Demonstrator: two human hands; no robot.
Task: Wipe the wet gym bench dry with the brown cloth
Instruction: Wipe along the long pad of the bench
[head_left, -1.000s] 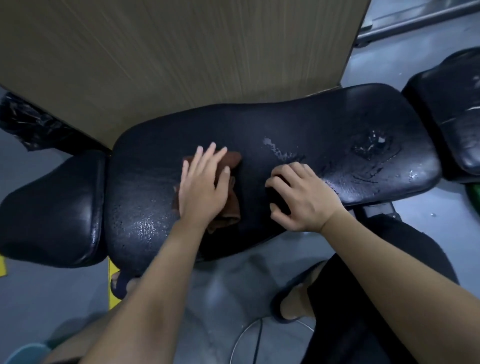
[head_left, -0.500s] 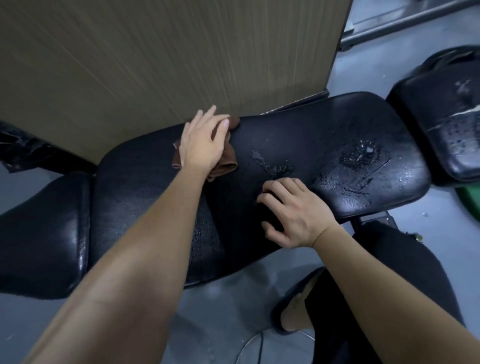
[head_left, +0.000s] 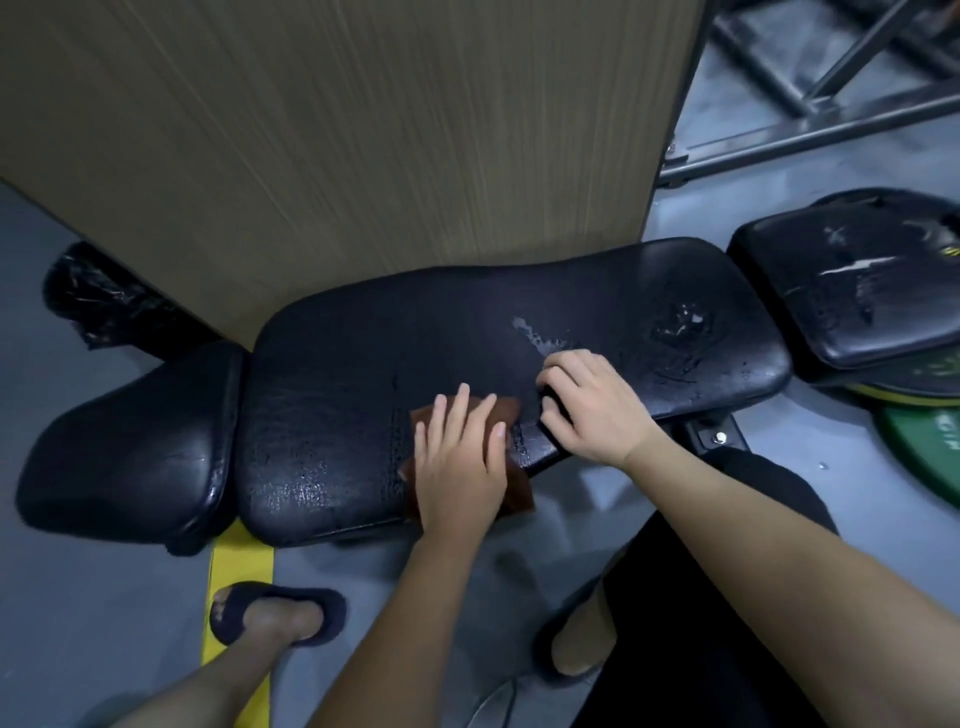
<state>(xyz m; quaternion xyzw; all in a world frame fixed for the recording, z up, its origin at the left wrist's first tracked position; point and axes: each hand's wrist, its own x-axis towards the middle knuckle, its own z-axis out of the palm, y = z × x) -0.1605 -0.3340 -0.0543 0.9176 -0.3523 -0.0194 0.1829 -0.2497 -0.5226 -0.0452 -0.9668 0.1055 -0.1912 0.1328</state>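
The black padded gym bench (head_left: 363, 364) runs left to right across the view, with water drops and a small puddle (head_left: 535, 335) on its right half. My left hand (head_left: 460, 462) lies flat with straight fingers on the brown cloth (head_left: 506, 410), pressing it onto the bench's near edge. The cloth's lower corner hangs over that edge. My right hand (head_left: 592, 405) rests with curled fingers on the near edge just to the right, bracing on the pad.
A wooden panel (head_left: 363, 130) stands right behind the bench. A second black pad (head_left: 857, 291) lies at the right over green and yellow weight plates (head_left: 930, 441). A metal frame (head_left: 831, 93) is at the back right. My sandalled feet (head_left: 275, 618) stand on the grey floor.
My left hand has drawn the cloth from the bench's far edge back to the near edge. The right hand has stayed where it was. The view has pulled back.
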